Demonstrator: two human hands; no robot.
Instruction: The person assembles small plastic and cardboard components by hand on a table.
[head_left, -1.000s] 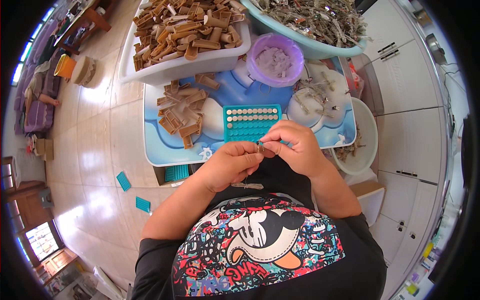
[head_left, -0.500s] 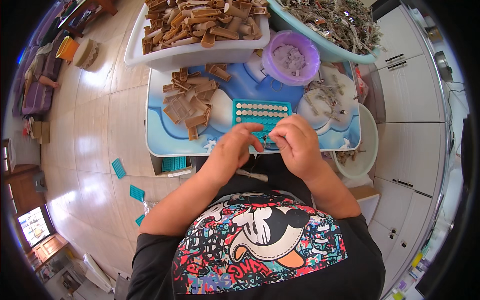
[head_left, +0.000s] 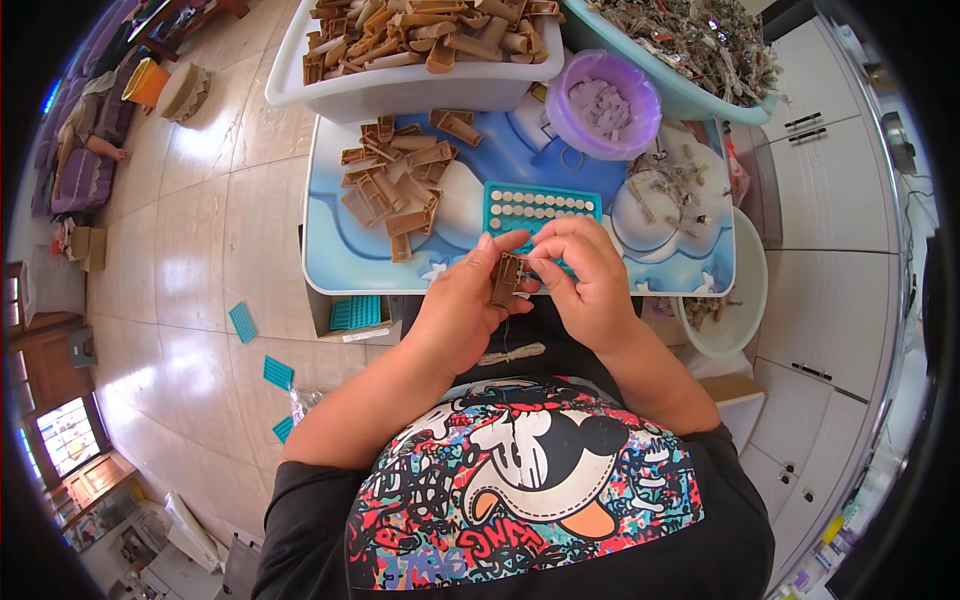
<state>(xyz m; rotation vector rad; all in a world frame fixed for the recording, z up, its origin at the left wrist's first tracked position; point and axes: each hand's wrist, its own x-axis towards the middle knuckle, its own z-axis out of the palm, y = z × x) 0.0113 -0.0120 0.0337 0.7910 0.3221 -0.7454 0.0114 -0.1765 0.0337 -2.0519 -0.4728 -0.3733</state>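
In my left hand (head_left: 464, 287) is a small brown plastic casing (head_left: 507, 280), hollow side up, held between thumb and fingers at the table's front edge. My right hand (head_left: 583, 268) is closed in a pinch at the casing's right side; whatever lies between its fingertips is too small to make out. Just behind both hands lies a teal tray (head_left: 545, 193) with rows of round silvery discs, its front part covered by my fingers. More brown casings (head_left: 408, 185) are heaped on the table to the left. Small wired parts (head_left: 672, 190) lie in a loose pile on the right.
Behind the blue patterned table (head_left: 330, 262) stand a white bin (head_left: 400, 95) of brown casings, a purple-lined bowl (head_left: 640, 135) of pale pieces and a teal tub (head_left: 690, 105) of wired parts. A pale basin (head_left: 735, 320) sits low right. Teal trays (head_left: 242, 322) lie on the floor.
The brown casing now shows in my left hand, its hollow side turned up; it was not visible before. My right hand has stayed close beside the left. The whole view has shifted slightly.
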